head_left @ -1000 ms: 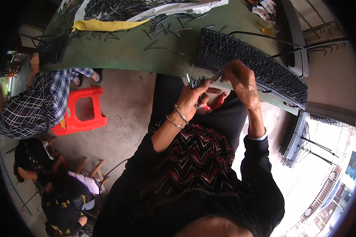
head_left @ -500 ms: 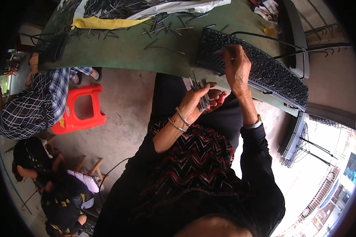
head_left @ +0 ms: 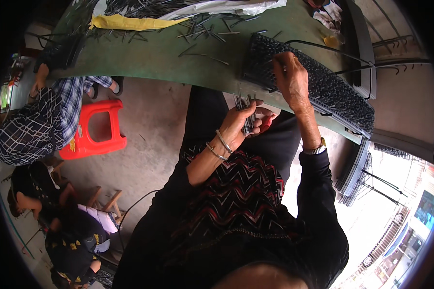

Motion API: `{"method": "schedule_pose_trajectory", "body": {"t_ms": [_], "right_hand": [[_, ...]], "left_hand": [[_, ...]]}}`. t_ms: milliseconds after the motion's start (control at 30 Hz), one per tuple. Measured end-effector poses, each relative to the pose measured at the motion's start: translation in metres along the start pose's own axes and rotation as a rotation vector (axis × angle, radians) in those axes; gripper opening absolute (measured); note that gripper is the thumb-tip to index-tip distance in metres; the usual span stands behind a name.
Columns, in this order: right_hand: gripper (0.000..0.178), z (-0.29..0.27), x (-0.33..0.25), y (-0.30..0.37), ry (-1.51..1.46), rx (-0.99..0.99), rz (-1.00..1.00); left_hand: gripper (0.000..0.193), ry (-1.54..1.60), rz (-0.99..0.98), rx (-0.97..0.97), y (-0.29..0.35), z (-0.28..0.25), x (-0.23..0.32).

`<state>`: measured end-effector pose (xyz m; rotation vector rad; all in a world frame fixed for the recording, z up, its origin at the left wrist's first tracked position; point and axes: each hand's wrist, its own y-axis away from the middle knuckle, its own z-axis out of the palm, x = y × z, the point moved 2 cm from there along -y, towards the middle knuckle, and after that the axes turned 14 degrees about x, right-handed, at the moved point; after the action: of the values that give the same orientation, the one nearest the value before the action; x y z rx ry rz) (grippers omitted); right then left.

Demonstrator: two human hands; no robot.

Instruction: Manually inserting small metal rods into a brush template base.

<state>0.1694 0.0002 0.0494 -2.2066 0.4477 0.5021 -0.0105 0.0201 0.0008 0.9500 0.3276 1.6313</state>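
A bundle of thin dark rods [head_left: 247, 119] sits in my left hand [head_left: 237, 126], its fingers wrapped round them, below the table's near edge. Something small and red [head_left: 267, 122] shows by the fingertips of that hand; its kind I cannot make out. My right hand [head_left: 292, 82] is over the left part of a long black rack [head_left: 323, 79] densely filled with small upright dark pieces. Its fingers are pinched together, and whatever is between them is hidden from view.
Loose dark rods [head_left: 202, 32] lie scattered on the green table [head_left: 130, 60], beside a yellow-edged white sack [head_left: 135, 23]. A bent black metal bar [head_left: 330, 48] crosses above the rack. At left are a red stool [head_left: 94, 130] and people seated nearby [head_left: 31, 125].
My right hand has stayed over the rack with only a slight shift. My left hand still grips the bundle of rods. The whole view has shifted slightly.
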Motion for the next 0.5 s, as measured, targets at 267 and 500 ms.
{"method": "schedule_pose_trajectory", "body": {"t_ms": [267,500], "right_hand": [[0.009,-0.0031,0.0038,-0.0042,-0.034,-0.052,0.074],[0.01,-0.0048,0.0044,-0.0075,-0.048,-0.108,0.028]], "left_hand": [[0.03,0.003,0.011,-0.029,0.0015,-0.0016,-0.0011],[0.03,-0.029,0.002,0.099,0.0089,0.0009,-0.0013]]}}
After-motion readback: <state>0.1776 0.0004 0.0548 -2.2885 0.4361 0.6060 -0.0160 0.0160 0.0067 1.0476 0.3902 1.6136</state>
